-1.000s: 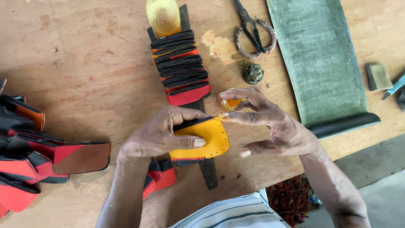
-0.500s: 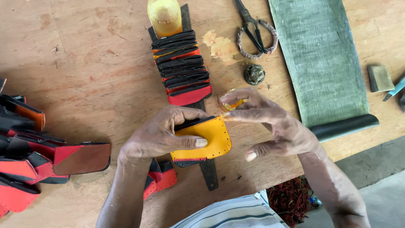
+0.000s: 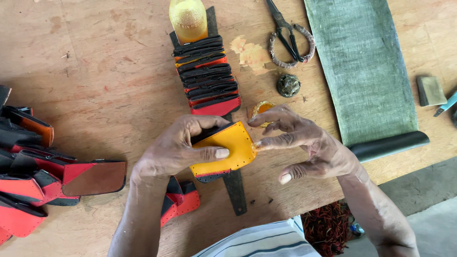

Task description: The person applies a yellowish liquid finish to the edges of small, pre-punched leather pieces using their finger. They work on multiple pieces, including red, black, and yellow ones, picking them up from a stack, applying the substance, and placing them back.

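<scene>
Left hand (image 3: 178,150) curled in a pinch, thumb pressed flat forward; right hand (image 3: 304,143) palm-down, index finger extended leftward, remaining fingers (image 3: 285,177) loosely spread.

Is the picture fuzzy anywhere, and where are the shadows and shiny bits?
In the head view everything looks sharp: the left hand holding the yellow leather piece and the right hand show no blur. The light is soft and even, with faint shadows under the hands on the wooden table. The yellow bottle has a mild shine, with no harsh glare.
</scene>
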